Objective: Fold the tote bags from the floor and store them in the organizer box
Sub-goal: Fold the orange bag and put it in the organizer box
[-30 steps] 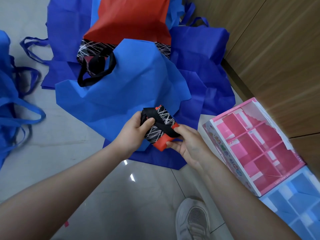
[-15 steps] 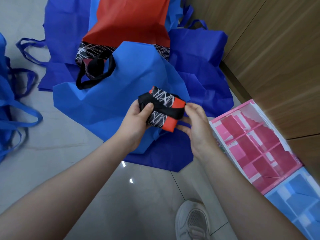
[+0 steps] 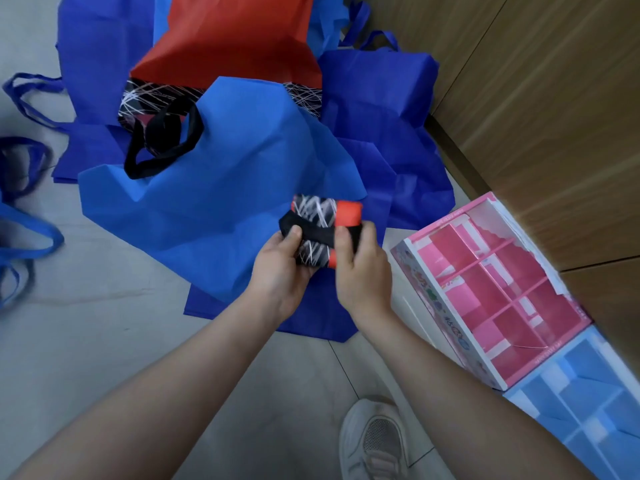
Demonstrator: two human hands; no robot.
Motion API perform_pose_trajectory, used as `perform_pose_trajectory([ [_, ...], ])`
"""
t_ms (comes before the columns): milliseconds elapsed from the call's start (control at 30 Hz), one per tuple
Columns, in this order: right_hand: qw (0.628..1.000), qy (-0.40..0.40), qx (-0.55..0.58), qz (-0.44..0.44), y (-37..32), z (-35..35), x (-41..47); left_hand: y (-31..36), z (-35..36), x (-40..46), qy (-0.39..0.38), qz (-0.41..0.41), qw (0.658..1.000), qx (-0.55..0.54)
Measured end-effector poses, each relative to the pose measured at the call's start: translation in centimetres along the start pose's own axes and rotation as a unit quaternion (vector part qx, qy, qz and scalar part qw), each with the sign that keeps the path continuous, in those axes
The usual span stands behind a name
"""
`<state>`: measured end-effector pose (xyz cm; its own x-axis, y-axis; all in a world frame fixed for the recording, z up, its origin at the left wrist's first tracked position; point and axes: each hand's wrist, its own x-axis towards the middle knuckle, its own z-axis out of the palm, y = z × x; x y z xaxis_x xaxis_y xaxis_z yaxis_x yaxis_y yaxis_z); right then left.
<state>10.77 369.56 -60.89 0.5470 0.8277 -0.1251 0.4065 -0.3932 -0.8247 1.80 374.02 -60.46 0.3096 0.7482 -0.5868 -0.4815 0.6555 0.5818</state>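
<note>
Pale glossy floor tiles (image 3: 86, 341) carry everything, with a wood-grain wall panel (image 3: 536, 116) along the right. At far left lie loose blue handles (image 3: 27, 233), thin limp straps of bags mostly out of frame. Next comes the unfolded pile: a dark blue bag (image 3: 100, 57) lying flat, a red bag (image 3: 232, 36) with a black band of white scribble and a black strap loop (image 3: 162, 147), and over them a wide light blue bag (image 3: 221, 188), all matte non-woven cloth holding sharp creases. In mid-frame the left hand (image 3: 280, 271) and right hand (image 3: 363, 275) share a small bundle (image 3: 320, 230), a red-and-black bag folded tight into a stubby block with its black strap wound across; each hand's grip is clamped on it, the left thumb pressing the strap, the right thumb and fingers pinching the red end. It is held above the pile, near the boxes but not in them. A white shoe (image 3: 377, 441) shows at the bottom. To the right sits the pink box (image 3: 450, 327), stiff card split by thin dividers into square cells, and past it the blue box (image 3: 588, 400) of the same build; every cell I can see holds nothing. By my judgement the job is barely begun: one bag folded, none stored, the rest of the pile waiting
</note>
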Motion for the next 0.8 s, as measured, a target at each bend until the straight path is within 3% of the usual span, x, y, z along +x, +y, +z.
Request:
perform_pose_trajectory([
  [33,1.0,-0.01,0.001,0.011,0.0,0.1,0.4,-0.2,0.3,0.3,0.005,0.003,1.0,-0.019],
  [133,0.984,-0.015,0.147,0.098,-0.2,-0.7,2.2,-0.8,1.8,1.0,-0.001,0.011,0.999,-0.043],
  [233,0.937,0.03,0.289,0.193,0.4,-2.5,2.6,-2.0,3.5,1.0,-0.006,-0.013,0.999,-0.041],
  [333,0.902,0.015,0.363,0.233,1.3,-3.8,2.1,-3.0,4.3,1.1,0.006,-0.025,0.999,-0.024],
  [433,0.947,-0.008,0.281,0.155,3.3,-5.8,2.4,-3.8,3.6,1.4,-0.009,-0.008,0.993,0.116],
  [533,0.978,-0.086,0.178,0.07,5.3,-8.9,3.2,-3.8,2.7,2.1,-0.082,0.041,0.928,0.362],
  [600,0.976,-0.134,0.165,0.043,6.3,-10.9,3.5,-3.8,3.3,2.5,-0.135,0.04,0.899,0.415],
  [667,0.976,-0.161,0.144,0.02,6.9,-12.8,3.9,-4.4,4.7,2.9,-0.153,0.024,0.892,0.426],
  [733,0.985,-0.143,0.099,-0.002,7.7,-14.8,4.8,-5.8,6.5,3.8,-0.163,0.04,0.871,0.461],
  [800,0.996,-0.083,-0.004,-0.03,8.8,-17.1,6.1,-7.3,8.1,5.0,-0.161,0.114,0.809,0.553],
])
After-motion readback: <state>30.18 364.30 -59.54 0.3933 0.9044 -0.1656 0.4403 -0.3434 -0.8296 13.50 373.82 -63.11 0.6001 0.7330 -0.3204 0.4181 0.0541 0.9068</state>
